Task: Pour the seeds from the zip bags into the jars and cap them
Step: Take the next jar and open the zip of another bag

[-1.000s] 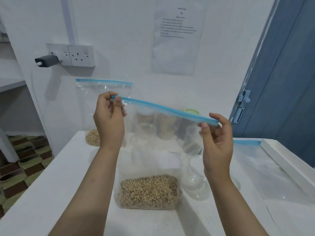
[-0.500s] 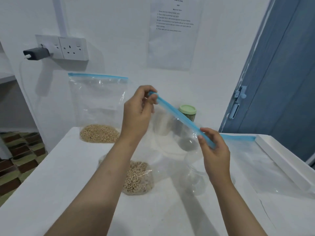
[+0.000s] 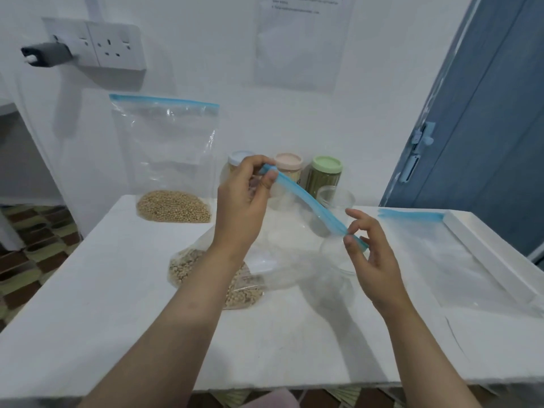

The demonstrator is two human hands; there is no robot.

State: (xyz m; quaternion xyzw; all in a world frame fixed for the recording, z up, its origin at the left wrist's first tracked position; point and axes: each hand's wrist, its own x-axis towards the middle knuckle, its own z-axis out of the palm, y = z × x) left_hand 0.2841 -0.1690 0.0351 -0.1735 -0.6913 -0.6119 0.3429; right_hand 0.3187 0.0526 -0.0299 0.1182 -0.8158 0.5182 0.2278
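Both the left hand [image 3: 244, 201] and right hand [image 3: 369, 254] pinch the limp, seed-weighted clear zip bag's blue strip [image 3: 306, 198], its stiffest hold

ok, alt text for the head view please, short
Both hands pinch the blue zip strip of a seed-filled zip bag over a white table: left hand high, right hand low. Behind stand another seed bag, three capped jars and an open clear jar.
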